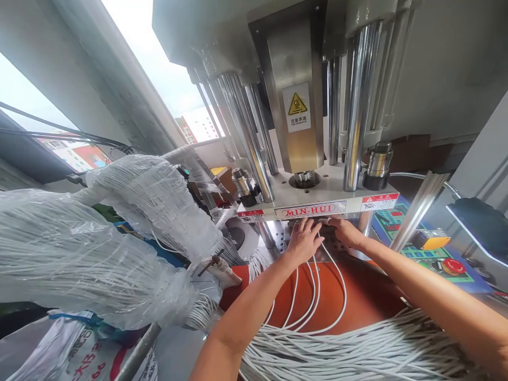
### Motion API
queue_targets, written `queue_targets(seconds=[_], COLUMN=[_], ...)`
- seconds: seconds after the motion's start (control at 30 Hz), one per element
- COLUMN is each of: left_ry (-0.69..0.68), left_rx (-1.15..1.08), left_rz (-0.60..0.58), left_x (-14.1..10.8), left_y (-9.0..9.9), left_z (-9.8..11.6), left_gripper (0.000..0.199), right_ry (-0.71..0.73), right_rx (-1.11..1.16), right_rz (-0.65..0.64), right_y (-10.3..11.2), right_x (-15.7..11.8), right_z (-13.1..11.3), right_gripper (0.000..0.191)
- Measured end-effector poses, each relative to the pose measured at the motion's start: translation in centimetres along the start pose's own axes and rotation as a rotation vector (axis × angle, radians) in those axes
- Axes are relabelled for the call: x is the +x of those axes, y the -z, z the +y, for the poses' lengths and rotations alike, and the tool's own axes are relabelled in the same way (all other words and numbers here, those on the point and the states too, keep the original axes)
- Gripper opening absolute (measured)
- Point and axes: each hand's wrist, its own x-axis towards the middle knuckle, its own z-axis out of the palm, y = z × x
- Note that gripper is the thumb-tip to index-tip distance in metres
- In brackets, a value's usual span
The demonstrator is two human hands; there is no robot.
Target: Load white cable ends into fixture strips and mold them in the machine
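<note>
My left hand (pixel 305 241) reaches to the front of the press, just below its upper plate (pixel 311 210). Its fingers are stretched out and lie over the upper ends of several thin white cables (pixel 317 286). Close by on the right, my right hand (pixel 346 233) has its fingers bent together under the plate's front edge. What those fingertips pinch is too small and partly hidden to make out. From the hands the white cables curve down over an orange-brown surface (pixel 359 296) to a thick bundle of white cables (pixel 337 354). The plate's shadow hides the cable ends.
Steel columns (pixel 359 106) and a central block with a hot-surface label (pixel 297 107) rise above the plate. A control panel with a red emergency button (pixel 453 266) stands right. Plastic-wrapped cable bundles (pixel 79 254) hang on a rack at left. A lamp (pixel 480 227) sits far right.
</note>
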Motion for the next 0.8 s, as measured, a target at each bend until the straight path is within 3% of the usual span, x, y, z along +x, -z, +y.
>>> queue_targets(seconds=[0.27, 0.57, 0.8], left_ry=[0.024, 0.021, 0.003], left_rx=[-0.002, 0.119, 0.084], left_rz=[-0.043, -0.115, -0.128], left_x=[-0.4, -1.0, -1.8], left_y=[-0.4, -0.8, -0.4], left_z=[-0.8, -0.2, -0.2], left_gripper=[0.049, 0.057, 0.059], right_ry=[-0.021, 0.013, -0.014], right_rx=[0.084, 0.052, -0.108], right_rz=[-0.004, 0.082, -0.07], right_y=[0.7, -0.9, 0.1], right_x=[-0.1, -0.8, -0.3], right_z=[0.8, -0.1, 0.4], right_gripper=[0.067, 0.073, 0.08])
